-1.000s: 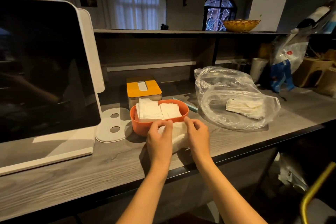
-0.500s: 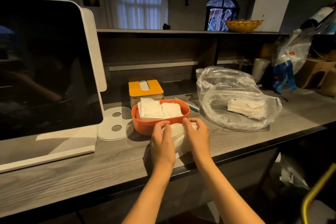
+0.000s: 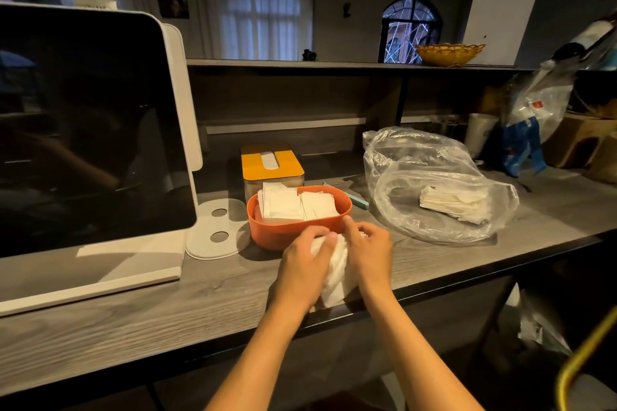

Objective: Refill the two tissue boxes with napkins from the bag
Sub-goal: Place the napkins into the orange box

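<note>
An orange tissue box [image 3: 287, 235] stands open on the counter with white napkins [image 3: 295, 202] stacked inside. Just in front of it, my left hand [image 3: 305, 269] and my right hand [image 3: 369, 252] hold a bunch of white napkins [image 3: 335, 272] between them, fingers curled round it from both sides. Behind the orange box stands a second tissue box with a yellow slotted lid [image 3: 272, 162]. To the right lies a clear plastic bag [image 3: 434, 183] with more napkins [image 3: 450, 202] inside.
A large white-framed screen [image 3: 90, 130] fills the left side. A white lid with two holes [image 3: 217, 233] lies beside the orange box. A teal stick [image 3: 359, 203], a cup [image 3: 479, 137] and cluttered bags [image 3: 534, 117] sit further right. The counter edge [image 3: 434, 290] runs close below my hands.
My hands have drawn the napkin bunch together and closer to the counter's front edge; the bunch looks more crumpled and upright between them.
</note>
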The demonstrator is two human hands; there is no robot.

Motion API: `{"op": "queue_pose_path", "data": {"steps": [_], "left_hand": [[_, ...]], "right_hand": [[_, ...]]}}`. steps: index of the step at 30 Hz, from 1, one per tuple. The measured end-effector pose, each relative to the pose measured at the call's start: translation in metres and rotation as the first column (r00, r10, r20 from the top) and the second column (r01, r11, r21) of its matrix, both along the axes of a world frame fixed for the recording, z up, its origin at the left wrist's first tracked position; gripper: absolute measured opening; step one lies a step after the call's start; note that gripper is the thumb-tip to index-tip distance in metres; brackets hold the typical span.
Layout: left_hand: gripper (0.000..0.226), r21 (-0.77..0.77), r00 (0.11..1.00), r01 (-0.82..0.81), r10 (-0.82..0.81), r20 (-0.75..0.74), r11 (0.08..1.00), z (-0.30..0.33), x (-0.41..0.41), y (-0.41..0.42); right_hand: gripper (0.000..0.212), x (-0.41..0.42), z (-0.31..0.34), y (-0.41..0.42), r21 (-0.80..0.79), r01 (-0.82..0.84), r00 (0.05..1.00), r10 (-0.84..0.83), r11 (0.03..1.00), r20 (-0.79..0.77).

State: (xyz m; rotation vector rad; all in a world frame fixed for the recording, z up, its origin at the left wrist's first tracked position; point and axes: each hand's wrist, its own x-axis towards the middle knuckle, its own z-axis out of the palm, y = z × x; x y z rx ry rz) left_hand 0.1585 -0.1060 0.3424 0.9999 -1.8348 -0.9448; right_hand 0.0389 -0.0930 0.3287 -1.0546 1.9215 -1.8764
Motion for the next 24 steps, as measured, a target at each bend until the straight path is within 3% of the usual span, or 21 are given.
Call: {"op": "queue_pose_path", "data": {"steps": [3, 5, 7, 9, 11, 13, 16, 19, 24], "left_hand": [[0.035, 0.04, 0.979, 0.163, -0.167, 0.117, 0.986, 0.006, 0.009, 0.003], [0.042, 0.072, 0.971, 0.184, -0.193, 0.139, 0.98, 0.01, 0.013, 0.003], [0.038, 0.115, 0.975, 0.176, -0.189, 0.118, 0.978, 0.014, 0.014, 0.002], [0.026, 0.24, 0.984, 0.173, -0.18, 0.008, 0.955, 0.017, 0.017, 0.0], [0.021, 0.427, 0.973, 0.199, -0.126, -0.194, 0.882, 0.018, 0.021, -0.002], [0.018, 0.573, 0.939, 0.23, -0.024, -0.344, 0.787, 0.018, 0.024, -0.004], [0.022, 0.659, 0.896, 0.288, 0.047, -0.441, 0.694, 0.015, 0.027, -0.006], [0.022, 0.659, 0.861, 0.398, -0.012, -0.509, 0.638, 0.018, 0.027, -0.004], [0.024, 0.633, 0.886, 0.439, -0.188, -0.425, 0.638, 0.022, 0.019, 0.001]], "right_hand": [[0.042, -0.002, 0.007, 0.002, 0.022, 0.053, 0.995, -0.051, 0.998, -0.09], [0.047, -0.006, 0.016, 0.003, 0.092, 0.006, 0.99, 0.007, 0.996, -0.14], [0.053, -0.008, 0.035, 0.004, 0.213, -0.093, 0.99, 0.113, 0.973, -0.083], [0.054, -0.013, 0.053, 0.006, 0.34, -0.225, 0.974, 0.208, 0.913, 0.086], [0.049, -0.024, 0.064, 0.012, 0.412, -0.441, 0.892, 0.339, 0.798, 0.298], [0.037, -0.036, 0.063, 0.019, 0.357, -0.645, 0.756, 0.494, 0.676, 0.43], [0.039, -0.045, 0.055, 0.023, 0.266, -0.76, 0.638, 0.604, 0.593, 0.478], [0.04, -0.043, 0.051, 0.02, 0.186, -0.71, 0.673, 0.576, 0.679, 0.465], [0.035, -0.032, 0.047, 0.017, 0.04, -0.532, 0.802, 0.488, 0.846, 0.344]]}}
